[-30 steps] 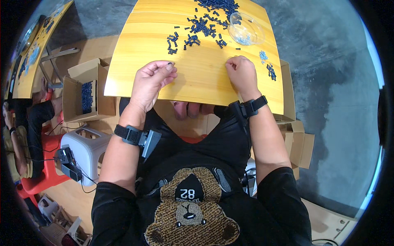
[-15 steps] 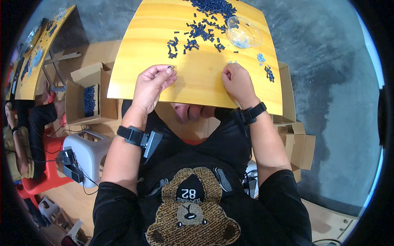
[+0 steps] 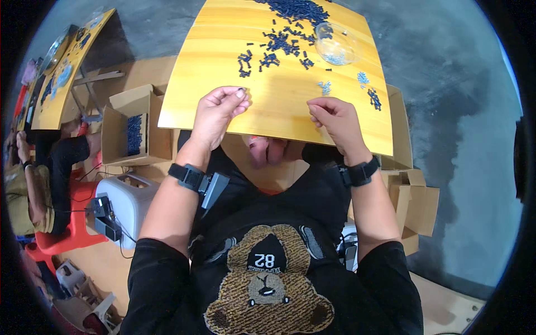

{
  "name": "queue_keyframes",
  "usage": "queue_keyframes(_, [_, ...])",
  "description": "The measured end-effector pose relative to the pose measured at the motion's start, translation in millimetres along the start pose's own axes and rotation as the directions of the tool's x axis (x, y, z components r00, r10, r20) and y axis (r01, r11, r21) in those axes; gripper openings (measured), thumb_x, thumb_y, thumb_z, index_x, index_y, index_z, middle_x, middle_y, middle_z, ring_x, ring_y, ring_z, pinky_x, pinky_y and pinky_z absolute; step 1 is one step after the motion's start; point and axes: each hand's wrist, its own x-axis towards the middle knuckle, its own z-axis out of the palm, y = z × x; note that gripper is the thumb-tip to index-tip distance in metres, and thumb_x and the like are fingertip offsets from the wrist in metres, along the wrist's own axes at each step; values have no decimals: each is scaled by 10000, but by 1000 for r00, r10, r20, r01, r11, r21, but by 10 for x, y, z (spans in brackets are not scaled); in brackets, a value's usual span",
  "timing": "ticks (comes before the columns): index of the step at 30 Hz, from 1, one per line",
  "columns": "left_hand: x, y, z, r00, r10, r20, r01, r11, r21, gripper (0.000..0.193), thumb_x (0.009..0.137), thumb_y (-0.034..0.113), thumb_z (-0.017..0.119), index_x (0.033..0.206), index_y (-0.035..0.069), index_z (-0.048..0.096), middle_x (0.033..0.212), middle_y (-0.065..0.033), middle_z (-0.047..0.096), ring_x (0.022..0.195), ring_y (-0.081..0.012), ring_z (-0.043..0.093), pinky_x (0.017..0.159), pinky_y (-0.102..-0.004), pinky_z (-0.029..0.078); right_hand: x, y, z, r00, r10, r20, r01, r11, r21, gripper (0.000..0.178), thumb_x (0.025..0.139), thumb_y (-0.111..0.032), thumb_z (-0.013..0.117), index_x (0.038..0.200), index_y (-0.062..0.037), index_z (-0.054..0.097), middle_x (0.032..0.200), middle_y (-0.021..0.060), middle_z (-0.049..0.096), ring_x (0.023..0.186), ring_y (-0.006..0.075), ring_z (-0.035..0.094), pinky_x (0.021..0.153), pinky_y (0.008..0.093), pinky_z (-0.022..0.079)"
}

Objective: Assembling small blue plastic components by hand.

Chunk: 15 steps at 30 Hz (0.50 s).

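My left hand [image 3: 219, 113] is above the near left part of the wooden table [image 3: 187, 95]. Its thumb and forefinger pinch a small black piece [image 3: 240, 91]. To the right, my right hand [image 3: 339, 121] has its thumb and fingertips pressed together; anything between them is too small to make out. Just beyond it lies a little group of silver screw-like pieces [image 3: 324, 87]. Small black cylindrical pieces [image 3: 282, 43] are scattered farther back, before a large heap [image 3: 296, 9] of the same kind. A clear round bowl [image 3: 353, 54] contains more silver pieces.
Another silver cluster [image 3: 363, 79] and a black cluster [image 3: 374, 100] lie near the table's right edge. An open carton [image 3: 114, 137] with dark pieces stands at left, beside a grey stool [image 3: 125, 195]. Another person [image 3: 36, 195] sits at a second table farther left.
My right hand has turned and drawn back slightly, uncovering the silver pieces beyond it. My left hand keeps its pinch on the black piece. The whole view has shifted a little.
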Motion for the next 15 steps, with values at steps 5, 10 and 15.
queue_keyframes(5, [-137, 55, 33, 998, -40, 41, 36, 995, 92, 160, 851, 122, 625, 957, 2, 607, 794, -58, 635, 675, -94, 581, 636, -209, 477, -148, -149, 128, 995, 35, 90, -45, 992, 117, 137, 829, -110, 634, 891, 12, 629, 740, 22, 608, 636, 69, 557, 572, 193, 461])
queue_keyframes(10, [-392, 69, 167, 984, -121, 130, 95, 977, 191, 170, 850, 127, 625, 985, 24, 617, 809, -48, 644, 687, -92, 591, 618, -202, 477, -222, -306, 297, 989, 32, 144, -64, 972, 227, 135, 832, -101, 630, 897, 16, 608, 757, 31, 610, 643, 72, 566, 572, 192, 464])
queue_keyframes(15, [-498, 149, 288, 975, -120, 185, 69, 963, 259, 162, 844, 107, 629, 979, 18, 626, 817, -47, 646, 704, -98, 596, 617, -207, 474, -264, -340, 419, 976, -51, 213, -6, 965, 262, 122, 835, -95, 625, 896, 8, 606, 762, 25, 608, 643, 64, 562, 561, 190, 461])
